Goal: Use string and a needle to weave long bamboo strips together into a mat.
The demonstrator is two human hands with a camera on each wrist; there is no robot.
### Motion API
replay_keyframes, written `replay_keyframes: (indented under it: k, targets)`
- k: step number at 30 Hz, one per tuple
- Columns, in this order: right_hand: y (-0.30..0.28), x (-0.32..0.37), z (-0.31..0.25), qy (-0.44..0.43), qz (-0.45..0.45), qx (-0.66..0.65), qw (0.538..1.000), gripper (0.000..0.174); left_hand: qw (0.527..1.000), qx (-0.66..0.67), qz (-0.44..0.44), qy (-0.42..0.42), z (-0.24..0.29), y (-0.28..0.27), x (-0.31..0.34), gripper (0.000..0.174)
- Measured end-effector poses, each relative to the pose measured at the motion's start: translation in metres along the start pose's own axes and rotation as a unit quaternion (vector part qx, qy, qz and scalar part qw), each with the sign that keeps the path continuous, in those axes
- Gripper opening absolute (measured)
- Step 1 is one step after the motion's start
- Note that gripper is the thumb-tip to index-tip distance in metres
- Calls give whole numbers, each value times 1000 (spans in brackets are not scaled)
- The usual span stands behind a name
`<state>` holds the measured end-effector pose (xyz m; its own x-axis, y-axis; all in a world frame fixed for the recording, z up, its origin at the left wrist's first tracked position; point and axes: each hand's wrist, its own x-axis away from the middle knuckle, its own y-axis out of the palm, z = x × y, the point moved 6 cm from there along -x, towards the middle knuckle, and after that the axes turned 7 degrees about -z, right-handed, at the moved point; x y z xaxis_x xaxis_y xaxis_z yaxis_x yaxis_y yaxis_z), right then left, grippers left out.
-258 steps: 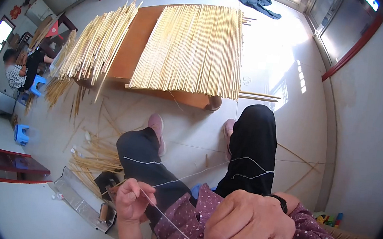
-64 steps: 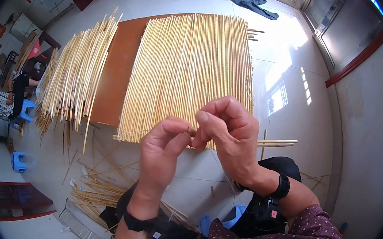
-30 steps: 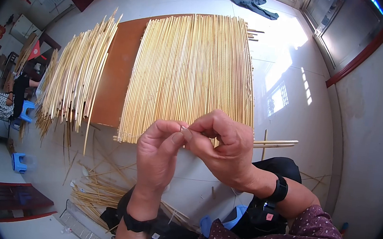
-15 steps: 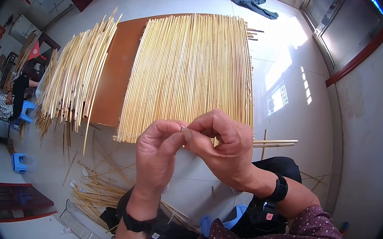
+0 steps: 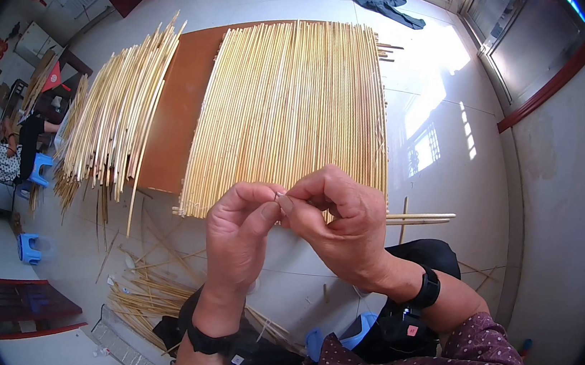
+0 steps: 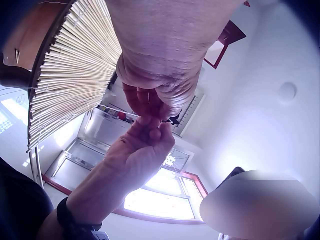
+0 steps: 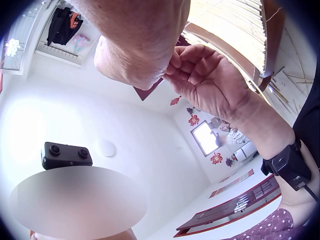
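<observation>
In the head view my left hand [image 5: 237,237] and right hand [image 5: 342,224] meet fingertip to fingertip above the near edge of a mat of straight pale reed stalks [image 5: 286,110]. The left thumb and forefinger pinch a thin needle [image 6: 148,97], seen as a fine bright line in the left wrist view. My right thumb and forefinger pinch the end of a white thread [image 6: 117,110] right at the needle. The fingers mostly hide the meeting point. From the mat's side, the thread runs up to the hands.
The mat lies on a brown low table [image 5: 181,112]. Loose stalks [image 5: 118,98] are heaped at its left, and more stalks [image 5: 145,303] litter the floor. Two stalks [image 5: 422,217] jut out at the right. Another person [image 5: 7,150] sits on a blue stool [image 5: 41,170] far left.
Earlier, the hands were low at the lap with the thread stretched between them. Since then they rose over the mat's edge and their fingertips came together. Over the last second they barely move.
</observation>
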<state>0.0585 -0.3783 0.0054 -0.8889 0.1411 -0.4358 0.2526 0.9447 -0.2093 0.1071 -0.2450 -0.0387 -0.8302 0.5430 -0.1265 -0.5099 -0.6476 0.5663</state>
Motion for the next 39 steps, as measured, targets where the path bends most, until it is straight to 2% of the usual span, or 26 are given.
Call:
replay_keyframes:
  k: [26,28,31,39]
  targets:
    - [3,1,5,36,0,-55,998,7,1000,3,2,3,0,-2,0,11]
    - [3,1,8,64,-6,-79,995,6,1000,4,-5,1,0,-2,0,12]
    - [5,3,14,65,35,-92,993,10,1000,10,-8,3,0,-1,0,12]
    - [4,0,12,54,26,-81,995,11,1000,6,2,4,1,-2,0,12]
